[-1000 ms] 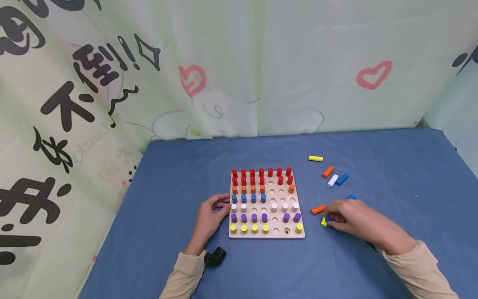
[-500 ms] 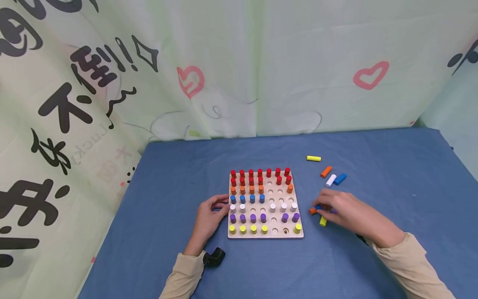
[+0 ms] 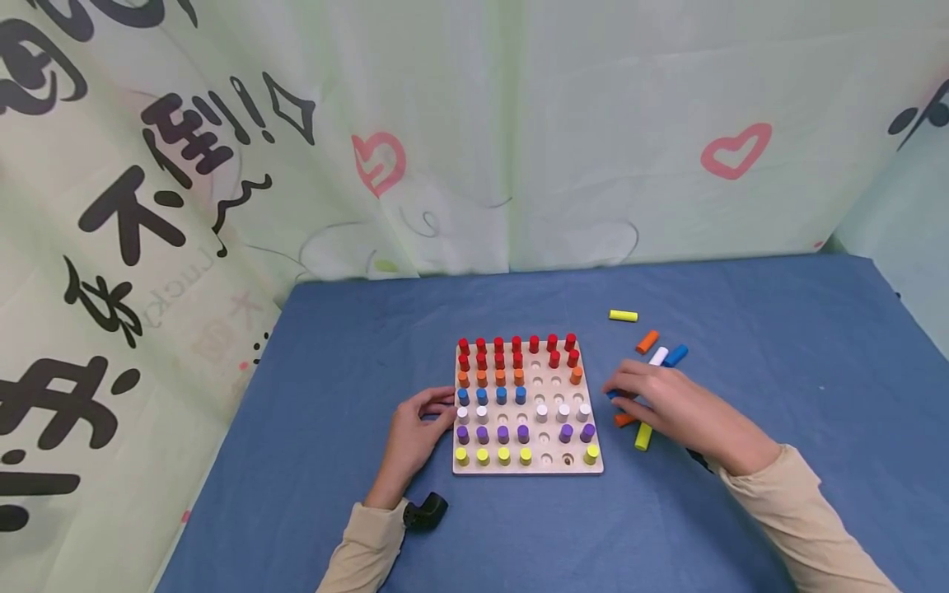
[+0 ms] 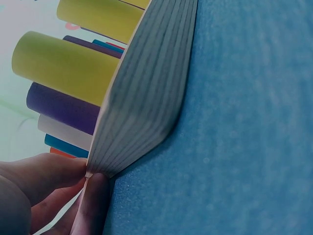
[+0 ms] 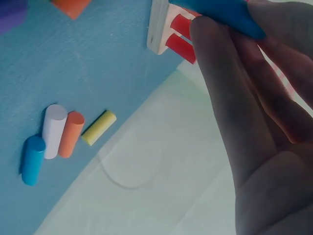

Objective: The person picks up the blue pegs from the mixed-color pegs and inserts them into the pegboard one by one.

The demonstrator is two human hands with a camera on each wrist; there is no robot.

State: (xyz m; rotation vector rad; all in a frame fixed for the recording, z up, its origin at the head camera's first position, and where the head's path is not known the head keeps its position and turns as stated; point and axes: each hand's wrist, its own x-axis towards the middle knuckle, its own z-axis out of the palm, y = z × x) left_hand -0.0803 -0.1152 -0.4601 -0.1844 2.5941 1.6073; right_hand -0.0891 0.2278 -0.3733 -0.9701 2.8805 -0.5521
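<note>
A wooden pegboard [image 3: 528, 470] lies on the blue cloth, with rows of red, orange, blue, white, purple and yellow pegs and several bare holes. At its left edge, my left hand [image 3: 412, 432] holds the board with thumb and fingertips; the left wrist view shows them touching the rim beside the pegs. Right of the board, my right hand [image 3: 678, 408] pinches a blue peg [image 5: 225, 14] between thumb and finger, raised off the cloth. Under that hand lie an orange peg [image 3: 624, 419] and a yellow peg [image 3: 643, 436], partly covered by it.
Beyond the right hand lie a white peg [image 3: 658, 356], a blue peg [image 3: 675, 356], an orange peg [image 3: 647, 341] and a yellow peg [image 3: 624, 315]. A purple peg [image 5: 11, 13] shows in the right wrist view. Curtains hang behind the table [image 3: 356, 329].
My right hand has moved left and slightly up toward the board with the blue peg, away from the loose yellow peg. The left hand stays at the board's edge.
</note>
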